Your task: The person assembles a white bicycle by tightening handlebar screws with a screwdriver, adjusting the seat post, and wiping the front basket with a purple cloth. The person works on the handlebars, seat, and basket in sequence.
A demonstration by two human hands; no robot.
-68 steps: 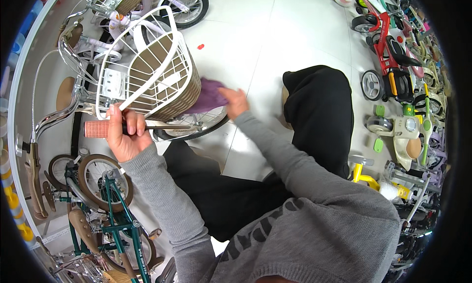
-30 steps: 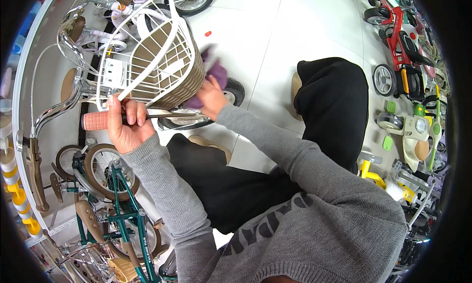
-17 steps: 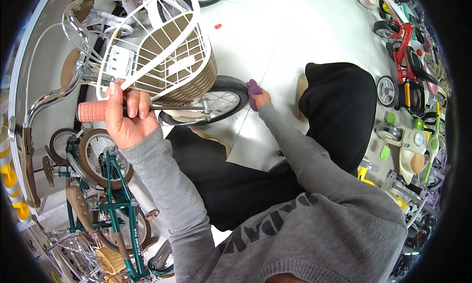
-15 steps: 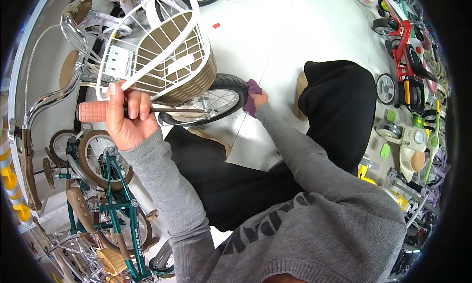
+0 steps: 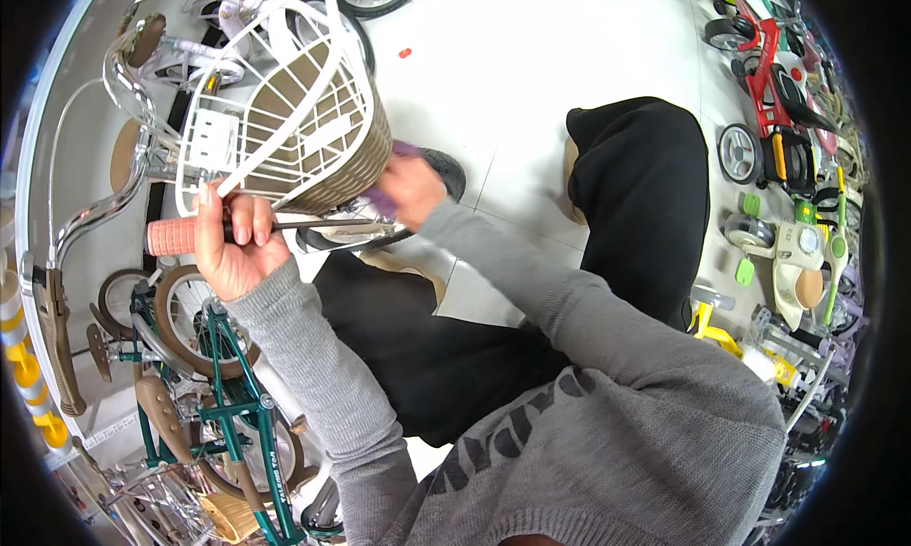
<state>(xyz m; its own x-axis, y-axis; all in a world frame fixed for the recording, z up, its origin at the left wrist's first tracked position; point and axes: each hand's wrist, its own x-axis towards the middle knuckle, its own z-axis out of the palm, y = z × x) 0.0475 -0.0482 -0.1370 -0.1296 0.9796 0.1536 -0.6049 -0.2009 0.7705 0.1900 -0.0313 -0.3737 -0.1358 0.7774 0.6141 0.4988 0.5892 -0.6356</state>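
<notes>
My left hand [image 5: 239, 247] is curled round a pink ribbed handle grip [image 5: 171, 237], its fingertips close to the white wire basket [image 5: 343, 133]. A thin dark bar [image 5: 332, 223] runs rightward from that hand; I cannot tell whether it belongs to the grip. My right hand [image 5: 413, 190], smeared by motion, has a purple cloth [image 5: 381, 203] bunched in its fingers. It is over the black-tyred wheel [image 5: 454, 173] beside the basket, hiding part of the wheel. The cloth's exact point of contact is blurred. A beige woven-looking lining covers the basket's lower part.
Chrome handlebars [image 5: 100, 209] with a brown grip stand at the left. Below them is a green bicycle frame [image 5: 228, 408] with brown-tyred wheels. Red ride-on toys [image 5: 764, 81] and others crowd the right side. My black-trousered legs [image 5: 645, 195] frame the white tiled floor [image 5: 512, 91].
My right hand has moved left with the purple cloth, from the tyre's outer edge to the wheel close by the basket. My left hand keeps its hold. The view has shifted slightly.
</notes>
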